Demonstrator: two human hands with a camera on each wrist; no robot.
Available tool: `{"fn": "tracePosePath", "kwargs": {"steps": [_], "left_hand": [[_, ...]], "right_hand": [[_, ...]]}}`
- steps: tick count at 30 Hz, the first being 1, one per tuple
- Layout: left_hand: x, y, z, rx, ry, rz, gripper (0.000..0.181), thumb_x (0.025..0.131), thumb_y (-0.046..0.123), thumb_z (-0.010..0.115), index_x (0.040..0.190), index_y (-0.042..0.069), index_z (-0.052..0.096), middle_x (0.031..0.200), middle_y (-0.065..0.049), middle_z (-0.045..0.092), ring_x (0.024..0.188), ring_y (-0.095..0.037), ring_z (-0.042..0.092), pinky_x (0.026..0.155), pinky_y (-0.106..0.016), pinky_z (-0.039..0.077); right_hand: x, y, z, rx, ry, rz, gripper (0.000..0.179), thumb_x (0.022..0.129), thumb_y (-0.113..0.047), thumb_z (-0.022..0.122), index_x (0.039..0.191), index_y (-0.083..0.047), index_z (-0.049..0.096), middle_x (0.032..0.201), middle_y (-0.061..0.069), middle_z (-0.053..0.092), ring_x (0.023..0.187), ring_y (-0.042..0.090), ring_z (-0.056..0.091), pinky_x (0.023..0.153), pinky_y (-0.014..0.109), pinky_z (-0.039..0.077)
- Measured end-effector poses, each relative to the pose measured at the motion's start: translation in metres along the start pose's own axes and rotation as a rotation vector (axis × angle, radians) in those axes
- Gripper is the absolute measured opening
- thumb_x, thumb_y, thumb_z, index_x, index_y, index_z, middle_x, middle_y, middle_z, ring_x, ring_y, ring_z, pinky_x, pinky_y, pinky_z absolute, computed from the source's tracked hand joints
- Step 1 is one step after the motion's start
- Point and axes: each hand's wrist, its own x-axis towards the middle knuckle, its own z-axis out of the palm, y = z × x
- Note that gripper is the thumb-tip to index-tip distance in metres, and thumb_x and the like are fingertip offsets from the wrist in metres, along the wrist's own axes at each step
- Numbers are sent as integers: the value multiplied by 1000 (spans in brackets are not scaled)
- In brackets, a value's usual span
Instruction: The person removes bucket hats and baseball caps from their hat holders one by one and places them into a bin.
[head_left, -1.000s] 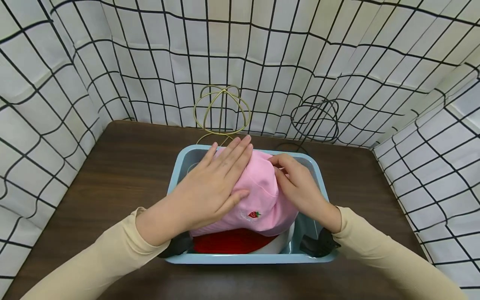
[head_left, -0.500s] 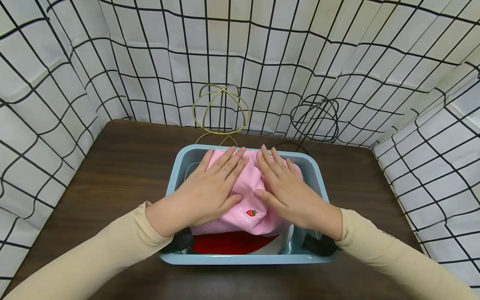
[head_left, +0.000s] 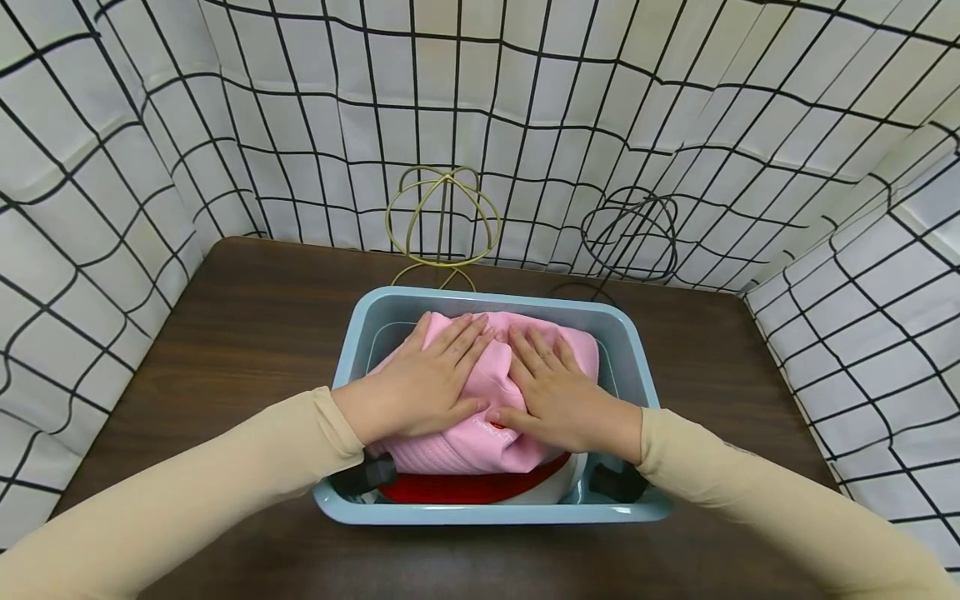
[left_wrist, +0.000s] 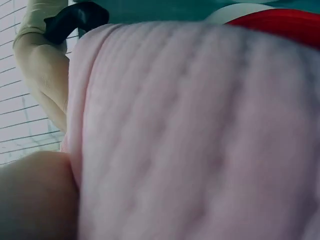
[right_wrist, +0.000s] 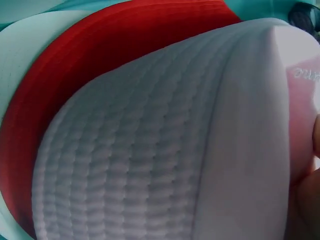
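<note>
A pink cap with a small embroidered strawberry lies in a light blue plastic bin. My left hand rests flat on the cap's left side, fingers straight and pointing away from me. On the right side my right hand presses down with its fingers spread; its thumb partly covers the strawberry. Beneath the pink cap show a red brim and a white brim. The stitched pink brim fills most of the left wrist view. Lettering on the pink crown is partly visible in the right wrist view.
Behind the bin stand a yellow wire stand and a black wire stand. The bin sits on a dark wooden table. White fabric walls with a black grid enclose the table at the back and sides.
My right hand has gone from holding the cap's right edge to lying flat on it. Both hands have since moved down toward me, and the pink cap looks flatter and lower.
</note>
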Motion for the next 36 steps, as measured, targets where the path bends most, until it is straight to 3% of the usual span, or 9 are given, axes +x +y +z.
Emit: {"fn": "tracePosePath", "kwargs": {"steps": [9,21,25,36], "left_hand": [[13,-5,12,-13,-190,-18,80,95,48,41,150,-1,10,157,-16,3,144,-30,2,109,-60,0],[27,-5,18,48,-375,-81,83,94,53,38,151,4,4,158,-12,-2,144,-28,-3,110,-59,-2],[31,-7,22,66,-404,-102,85,93,57,36,151,6,2,158,-10,-4,144,-26,-5,109,-59,-3],[36,-17,39,82,-407,-102,87,91,60,39,152,7,5,158,-9,-2,144,-26,0,108,-62,0]], "right_hand": [[11,1,13,-36,-99,30,86,92,-54,43,149,2,11,156,18,0,141,38,-8,109,61,-4],[22,0,21,-20,-201,60,86,92,-55,42,149,4,12,157,18,-2,142,35,-10,109,59,-6],[25,-1,21,-25,-221,72,86,92,-54,42,149,3,12,157,16,-2,142,34,-10,109,58,-7],[30,-3,24,-27,-230,57,85,92,-54,42,149,2,12,157,16,0,142,35,-9,110,57,-6]]}}
